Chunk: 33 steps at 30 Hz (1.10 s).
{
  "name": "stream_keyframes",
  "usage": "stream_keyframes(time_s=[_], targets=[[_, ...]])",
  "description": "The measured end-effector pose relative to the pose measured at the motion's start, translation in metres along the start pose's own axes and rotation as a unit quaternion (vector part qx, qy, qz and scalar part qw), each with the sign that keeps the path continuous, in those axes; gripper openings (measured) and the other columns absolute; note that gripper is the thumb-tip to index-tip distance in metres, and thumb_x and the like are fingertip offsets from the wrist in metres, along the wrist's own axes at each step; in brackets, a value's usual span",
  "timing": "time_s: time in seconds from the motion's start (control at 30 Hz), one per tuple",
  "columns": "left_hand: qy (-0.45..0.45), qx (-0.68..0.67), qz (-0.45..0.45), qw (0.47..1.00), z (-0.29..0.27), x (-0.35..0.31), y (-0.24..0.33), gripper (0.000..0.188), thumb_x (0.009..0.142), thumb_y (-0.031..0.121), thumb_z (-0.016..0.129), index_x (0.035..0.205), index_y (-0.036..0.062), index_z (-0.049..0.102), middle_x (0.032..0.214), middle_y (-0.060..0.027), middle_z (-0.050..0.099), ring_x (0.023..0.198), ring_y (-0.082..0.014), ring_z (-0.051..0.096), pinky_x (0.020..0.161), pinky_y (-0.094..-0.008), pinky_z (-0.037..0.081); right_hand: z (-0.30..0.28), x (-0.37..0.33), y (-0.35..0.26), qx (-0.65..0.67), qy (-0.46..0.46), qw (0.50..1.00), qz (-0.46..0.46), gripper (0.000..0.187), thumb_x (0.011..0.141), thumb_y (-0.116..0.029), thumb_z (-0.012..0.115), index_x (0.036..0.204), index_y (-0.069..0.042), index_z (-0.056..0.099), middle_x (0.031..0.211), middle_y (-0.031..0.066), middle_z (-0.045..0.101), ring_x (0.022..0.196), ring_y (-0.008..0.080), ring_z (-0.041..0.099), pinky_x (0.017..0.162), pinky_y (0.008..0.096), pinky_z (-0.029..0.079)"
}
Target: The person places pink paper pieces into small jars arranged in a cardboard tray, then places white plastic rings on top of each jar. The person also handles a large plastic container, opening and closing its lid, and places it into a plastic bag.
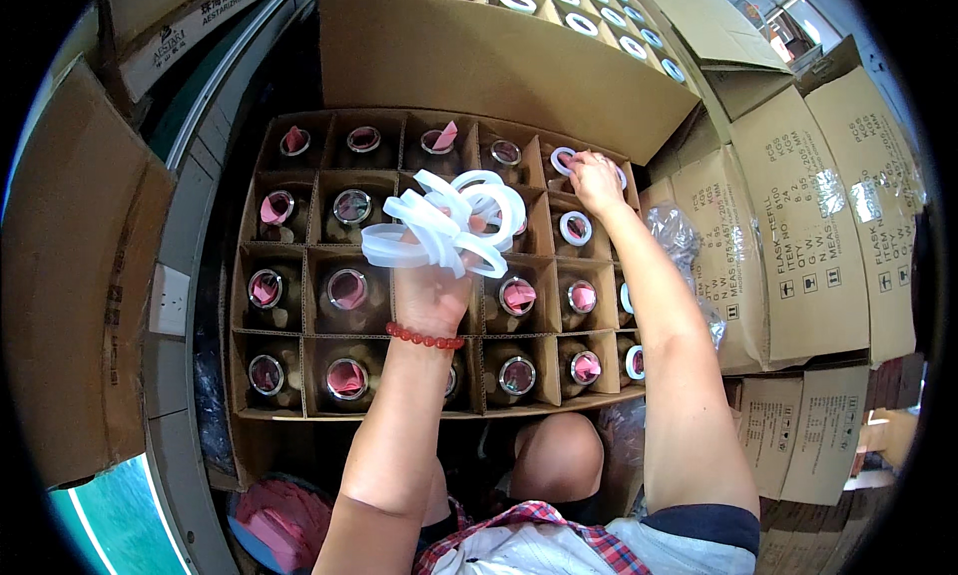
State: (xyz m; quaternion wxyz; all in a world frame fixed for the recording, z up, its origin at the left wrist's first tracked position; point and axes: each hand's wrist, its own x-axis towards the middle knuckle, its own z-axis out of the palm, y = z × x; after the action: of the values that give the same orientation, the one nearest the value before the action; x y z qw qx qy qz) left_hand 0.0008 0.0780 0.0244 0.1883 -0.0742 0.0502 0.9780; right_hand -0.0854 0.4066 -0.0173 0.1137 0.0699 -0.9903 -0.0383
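A loose bunch of translucent white plastic rings (427, 228) is held in my left hand (436, 293), above the middle of a divided carton (269, 411). At the carton's far right corner, my right hand (597, 183) curls its fingers on a white ring (561, 161) at a bottle mouth. Glass bottles stand upright in the cells, many with crumpled pink paper (347, 377) in their necks. Just nearer than my right hand, one bottle wears a white ring (575, 228), and others along the right column have them too. My left hand and its rings hide some middle cells.
Behind stands a second divided carton (489, 71) with several white-ringed bottles. Flattened or stacked cartons (798, 216) line the right side, with clear plastic film (674, 236) beside them. A tub of pink paper (284, 520) sits at the lower left, below a brown carton flap (85, 276).
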Motion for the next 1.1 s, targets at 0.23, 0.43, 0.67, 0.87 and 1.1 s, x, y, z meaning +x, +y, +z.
stream_keyframes(time_s=[0.23,0.43,0.67,0.87,1.1], targets=[[0.027,-0.015,0.019,0.999,0.006,-0.001,-0.001,0.022,0.082,0.013,0.061,0.101,0.0037,0.055,0.094,-0.0144,0.06,0.078,-0.0265,0.064,0.045,-0.0263,0.048,0.0,-0.006,0.007,0.027,-0.072,0.997,-0.011,0.044,0.074,0.001,0.051,0.119,-0.002,0.054,0.124,0.0171,0.053,0.111,0.0349,0.053,0.095,0.0399,0.045],[0.026,-0.022,0.019,0.999,0.004,0.0,-0.004,0.027,0.081,0.011,0.063,0.104,0.0032,0.052,0.095,-0.015,0.059,0.078,-0.0265,0.064,0.042,-0.0242,0.046,-0.013,0.002,-0.005,0.076,-0.157,0.983,0.054,0.056,0.075,0.003,0.046,0.13,-0.002,0.044,0.136,0.0173,0.044,0.12,0.0344,0.047,0.1,0.04,0.04],[0.043,-0.012,0.002,0.999,0.012,0.0,-0.007,0.026,0.081,0.01,0.062,0.103,0.0016,0.052,0.093,-0.013,0.058,0.079,-0.0242,0.063,0.042,-0.0236,0.044,-0.01,0.018,-0.003,-0.076,-0.203,0.974,0.066,0.057,0.078,-0.004,0.054,0.132,-0.02,0.046,0.12,0.0156,0.051,0.11,0.0334,0.054,0.094,0.0427,0.045],[0.005,-0.027,0.01,1.0,0.006,-0.002,-0.001,0.024,0.081,0.011,0.063,0.102,0.0035,0.054,0.095,-0.0121,0.059,0.081,-0.0245,0.063,0.043,-0.0259,0.045,-0.056,0.024,-0.053,-0.013,-0.059,0.997,0.054,0.049,0.081,-0.003,0.053,0.128,-0.014,0.048,0.128,0.0162,0.048,0.105,0.0323,0.058,0.087,0.043,0.049],[0.023,0.038,0.041,0.998,0.006,0.001,0.002,0.028,0.092,0.032,0.054,0.104,0.0067,0.056,0.099,-0.0118,0.061,0.085,-0.0268,0.065,0.046,-0.0261,0.046,-0.16,-0.028,-0.154,0.194,0.101,0.923,-0.316,0.034,0.076,-0.001,0.061,0.11,-0.005,0.06,0.113,0.0088,0.06,0.095,0.0257,0.063,0.08,0.0345,0.054]])
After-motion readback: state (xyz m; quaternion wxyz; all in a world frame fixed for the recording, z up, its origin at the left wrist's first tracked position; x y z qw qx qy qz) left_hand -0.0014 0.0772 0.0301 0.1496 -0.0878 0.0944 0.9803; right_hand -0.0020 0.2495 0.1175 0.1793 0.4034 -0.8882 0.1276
